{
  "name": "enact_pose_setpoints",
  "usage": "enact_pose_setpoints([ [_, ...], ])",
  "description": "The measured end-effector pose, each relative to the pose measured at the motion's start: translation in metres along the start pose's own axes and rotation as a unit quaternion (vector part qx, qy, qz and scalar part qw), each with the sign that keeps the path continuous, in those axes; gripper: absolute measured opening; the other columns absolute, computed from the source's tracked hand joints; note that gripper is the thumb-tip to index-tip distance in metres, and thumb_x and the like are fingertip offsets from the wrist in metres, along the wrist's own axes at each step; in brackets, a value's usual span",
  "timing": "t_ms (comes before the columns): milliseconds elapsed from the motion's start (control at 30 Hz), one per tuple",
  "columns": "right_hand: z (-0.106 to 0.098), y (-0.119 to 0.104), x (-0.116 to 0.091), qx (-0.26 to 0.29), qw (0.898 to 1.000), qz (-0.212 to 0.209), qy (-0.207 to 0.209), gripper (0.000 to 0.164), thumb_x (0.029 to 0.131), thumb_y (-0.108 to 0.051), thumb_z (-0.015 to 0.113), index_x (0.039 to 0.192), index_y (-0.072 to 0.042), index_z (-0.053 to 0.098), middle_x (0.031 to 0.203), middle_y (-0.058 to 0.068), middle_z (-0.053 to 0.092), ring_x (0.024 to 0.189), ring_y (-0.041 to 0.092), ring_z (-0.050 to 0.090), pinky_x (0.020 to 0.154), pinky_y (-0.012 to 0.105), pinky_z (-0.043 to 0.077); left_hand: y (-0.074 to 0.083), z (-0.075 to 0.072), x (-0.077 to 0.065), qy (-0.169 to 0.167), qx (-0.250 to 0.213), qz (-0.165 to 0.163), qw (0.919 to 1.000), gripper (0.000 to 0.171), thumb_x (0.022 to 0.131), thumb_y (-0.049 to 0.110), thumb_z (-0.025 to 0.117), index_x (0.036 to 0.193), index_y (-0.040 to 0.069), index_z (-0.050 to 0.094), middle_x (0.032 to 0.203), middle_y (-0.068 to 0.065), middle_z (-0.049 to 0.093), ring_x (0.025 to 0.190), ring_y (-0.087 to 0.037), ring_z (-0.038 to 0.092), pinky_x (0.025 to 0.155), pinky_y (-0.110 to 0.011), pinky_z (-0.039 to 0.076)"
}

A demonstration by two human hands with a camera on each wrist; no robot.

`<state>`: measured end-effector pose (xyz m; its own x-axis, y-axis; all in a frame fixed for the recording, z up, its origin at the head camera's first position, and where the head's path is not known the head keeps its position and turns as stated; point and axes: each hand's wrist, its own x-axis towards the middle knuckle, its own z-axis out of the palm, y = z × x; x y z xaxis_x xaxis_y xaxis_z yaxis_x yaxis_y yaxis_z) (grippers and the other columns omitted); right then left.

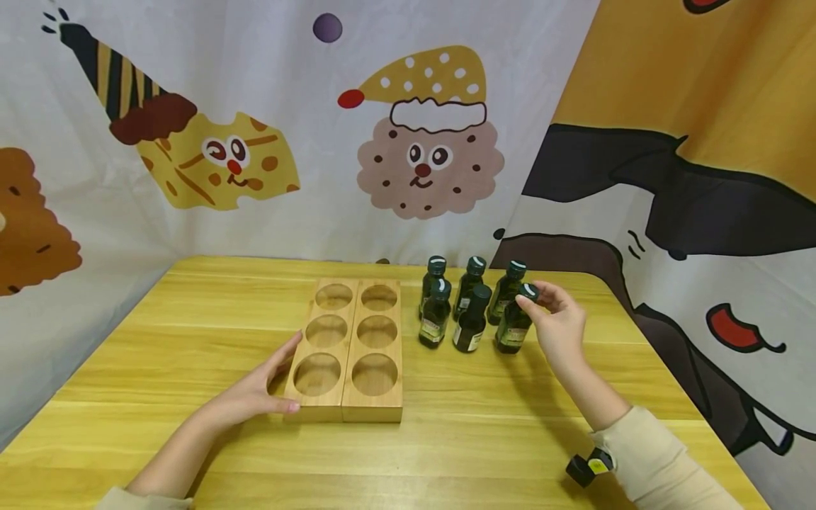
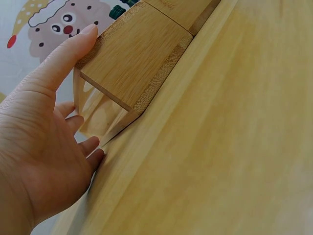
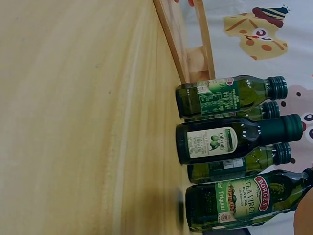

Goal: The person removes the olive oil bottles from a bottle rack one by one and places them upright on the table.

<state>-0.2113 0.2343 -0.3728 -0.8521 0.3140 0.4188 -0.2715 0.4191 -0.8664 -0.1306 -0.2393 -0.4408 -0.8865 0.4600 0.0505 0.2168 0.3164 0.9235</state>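
Note:
A wooden holder [image 1: 372,413] made of two side-by-side blocks with round hollows lies left of the table's middle. My left hand [image 1: 255,389] rests against its left side, thumb at the front corner and fingers loosely bent along the side, also seen in the left wrist view. My right hand [image 1: 561,326] pinches the cap of a green olive oil bottle [image 1: 513,327] between thumb and fingers. This bottle stands nearly upright at the front right of a group; whether its base touches the table cannot be told. Its label [image 3: 244,198] faces the right wrist camera.
Several other olive oil bottles stand close together, including a front-left one [image 1: 435,322] and a darker, long-capped one [image 1: 470,329]. A wood-grain table [image 1: 446,453] lies below. Behind it hangs a cartoon-printed curtain [image 1: 268,234]. A small black device [image 1: 581,469] sits by the right sleeve.

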Motion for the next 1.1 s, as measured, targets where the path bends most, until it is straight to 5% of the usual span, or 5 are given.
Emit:
enact_pose_setpoints([
  [500, 0.000, 0.003, -0.005, 0.008, 1.000, 0.021, -0.007, 0.038, 0.082, -0.014, 0.077, 0.116, 0.000, 0.065, 0.102, 0.007, 0.064, 0.089, 0.006, 0.057, 0.073, 0.012, 0.048, -0.001, -0.001, 0.000, 0.001, 0.001, 0.000, 1.0000, 0.110, 0.077, 0.016, 0.079, 0.155, 0.018, 0.002, 0.155, -0.027, 0.000, 0.133, -0.057, 0.012, 0.099, -0.075, 0.008],
  [767, -0.004, -0.023, -0.015, 0.020, 1.000, 0.002, -0.011, 0.035, 0.084, -0.005, 0.073, 0.114, 0.009, 0.062, 0.098, 0.009, 0.064, 0.086, 0.006, 0.058, 0.074, 0.012, 0.048, -0.001, 0.000, 0.000, 0.001, -0.001, -0.004, 1.0000, 0.110, 0.077, 0.016, 0.078, 0.155, 0.020, 0.002, 0.155, -0.027, 0.000, 0.133, -0.058, 0.013, 0.098, -0.075, 0.009],
  [1100, -0.007, -0.025, -0.020, 0.022, 0.999, -0.010, -0.034, 0.040, 0.085, -0.004, 0.072, 0.121, 0.007, 0.059, 0.107, 0.015, 0.062, 0.093, 0.008, 0.057, 0.083, 0.020, 0.048, 0.000, 0.000, 0.000, -0.001, -0.002, -0.002, 1.0000, 0.110, 0.077, 0.015, 0.078, 0.155, 0.016, 0.002, 0.155, -0.028, 0.000, 0.133, -0.059, 0.013, 0.098, -0.076, 0.009],
])
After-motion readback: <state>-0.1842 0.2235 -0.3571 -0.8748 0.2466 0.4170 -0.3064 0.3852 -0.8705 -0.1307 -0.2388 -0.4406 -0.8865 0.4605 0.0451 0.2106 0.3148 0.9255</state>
